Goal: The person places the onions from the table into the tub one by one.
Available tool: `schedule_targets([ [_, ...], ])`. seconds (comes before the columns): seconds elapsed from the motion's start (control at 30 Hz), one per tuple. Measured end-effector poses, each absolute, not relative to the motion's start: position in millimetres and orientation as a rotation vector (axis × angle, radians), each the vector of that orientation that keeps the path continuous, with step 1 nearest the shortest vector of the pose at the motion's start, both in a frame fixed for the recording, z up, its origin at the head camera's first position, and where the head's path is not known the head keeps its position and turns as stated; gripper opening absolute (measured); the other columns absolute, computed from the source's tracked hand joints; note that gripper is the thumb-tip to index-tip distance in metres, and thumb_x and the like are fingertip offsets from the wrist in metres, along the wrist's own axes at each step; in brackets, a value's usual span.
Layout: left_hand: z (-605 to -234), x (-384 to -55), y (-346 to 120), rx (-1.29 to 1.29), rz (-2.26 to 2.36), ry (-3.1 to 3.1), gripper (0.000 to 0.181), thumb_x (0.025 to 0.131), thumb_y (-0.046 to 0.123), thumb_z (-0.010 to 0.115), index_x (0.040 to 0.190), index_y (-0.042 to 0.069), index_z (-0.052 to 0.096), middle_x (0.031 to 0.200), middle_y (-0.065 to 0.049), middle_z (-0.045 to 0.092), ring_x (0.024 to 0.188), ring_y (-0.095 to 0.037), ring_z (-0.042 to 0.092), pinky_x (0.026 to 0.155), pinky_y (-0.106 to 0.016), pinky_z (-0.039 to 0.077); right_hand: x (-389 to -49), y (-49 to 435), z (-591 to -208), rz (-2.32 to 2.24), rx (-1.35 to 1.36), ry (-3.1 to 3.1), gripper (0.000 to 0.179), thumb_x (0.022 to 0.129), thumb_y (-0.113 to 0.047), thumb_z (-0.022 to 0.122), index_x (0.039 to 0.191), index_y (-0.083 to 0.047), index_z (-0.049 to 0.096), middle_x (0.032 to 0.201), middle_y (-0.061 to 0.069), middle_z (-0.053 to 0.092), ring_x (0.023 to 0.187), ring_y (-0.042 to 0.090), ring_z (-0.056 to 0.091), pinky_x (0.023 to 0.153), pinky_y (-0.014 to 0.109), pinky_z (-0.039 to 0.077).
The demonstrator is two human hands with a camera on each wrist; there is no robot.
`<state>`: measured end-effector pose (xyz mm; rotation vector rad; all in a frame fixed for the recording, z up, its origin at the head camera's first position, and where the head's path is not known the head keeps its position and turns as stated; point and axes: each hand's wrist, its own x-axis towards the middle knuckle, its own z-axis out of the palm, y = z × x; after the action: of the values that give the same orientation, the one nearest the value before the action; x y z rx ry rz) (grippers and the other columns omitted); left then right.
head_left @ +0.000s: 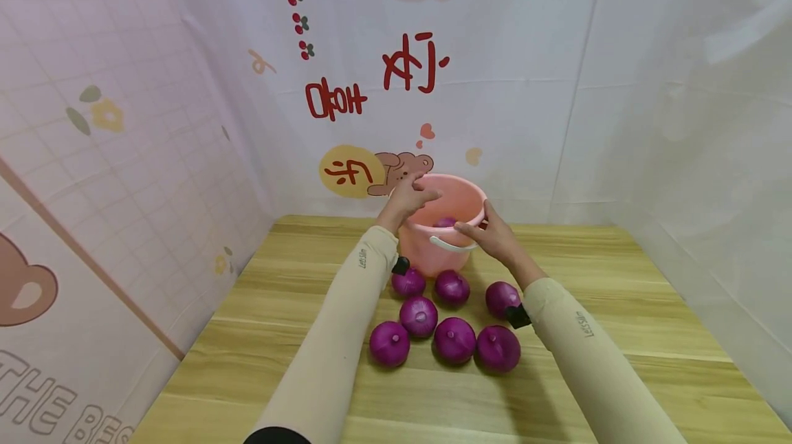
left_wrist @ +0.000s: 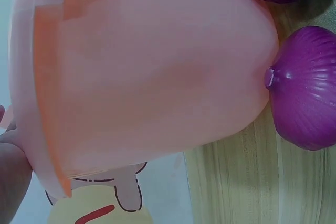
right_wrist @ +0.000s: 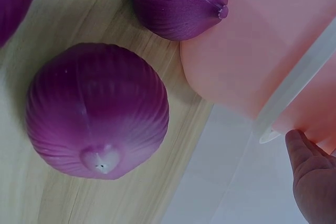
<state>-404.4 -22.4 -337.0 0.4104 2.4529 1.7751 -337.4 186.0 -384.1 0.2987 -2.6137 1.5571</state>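
Note:
A pink bucket (head_left: 433,251) with a white handle (head_left: 454,245) stands toward the table's back edge. My left hand (head_left: 403,202) grips its left rim, the thumb reaching over the opening. On the right side of the rim, my right hand (head_left: 495,234) holds on with the thumb across the front edge. Inside the bucket, part of a purple onion (head_left: 444,223) shows. Several more purple onions lie in front, including one close against the bucket's base (left_wrist: 307,87) and another (head_left: 503,300) below my right wrist.
The wood-grain table (head_left: 297,334) runs up to a white printed cloth (head_left: 526,135) at the back. A patterned cloth (head_left: 124,176) hangs along the left side. Loose onions (head_left: 454,341) spread between my two forearms.

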Motion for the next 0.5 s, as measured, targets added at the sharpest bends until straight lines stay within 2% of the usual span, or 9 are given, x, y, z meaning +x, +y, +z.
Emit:
schedule_targets([
  [0.17, -334.7, -403.9, -24.3, 0.421, 1.777, 2.419, 0.072, 0.079, 0.029, 0.070, 0.140, 0.020, 0.033, 0.128, -0.014, 0.044, 0.105, -0.030, 0.054, 0.086, -0.037, 0.046, -336.2, 185.8, -383.3, 1.543, 0.289, -2.617, 0.092, 0.079, -0.046, 0.065, 0.145, -0.011, 0.010, 0.139, 0.018, 0.034, 0.121, 0.031, 0.041, 0.090, 0.047, 0.042],
  [0.33, -333.3, -405.0, -26.0, 0.429, 1.793, 2.396, 0.071, 0.079, 0.027, 0.071, 0.139, 0.019, 0.035, 0.130, -0.017, 0.043, 0.101, -0.025, 0.053, 0.083, -0.034, 0.048, -336.4, 185.8, -383.6, 1.540, 0.278, -2.624, 0.093, 0.081, -0.043, 0.065, 0.146, -0.011, 0.007, 0.140, 0.017, 0.031, 0.122, 0.031, 0.039, 0.090, 0.047, 0.041],
  [0.5, -331.0, -403.3, -28.5, 0.435, 1.816, 2.376, 0.070, 0.078, 0.026, 0.072, 0.139, 0.018, 0.036, 0.130, -0.019, 0.042, 0.101, -0.024, 0.052, 0.084, -0.036, 0.047, -337.2, 185.9, -383.9, 1.539, 0.273, -2.632, 0.093, 0.081, -0.043, 0.064, 0.146, -0.011, 0.005, 0.142, 0.016, 0.029, 0.124, 0.030, 0.038, 0.091, 0.046, 0.041],
])
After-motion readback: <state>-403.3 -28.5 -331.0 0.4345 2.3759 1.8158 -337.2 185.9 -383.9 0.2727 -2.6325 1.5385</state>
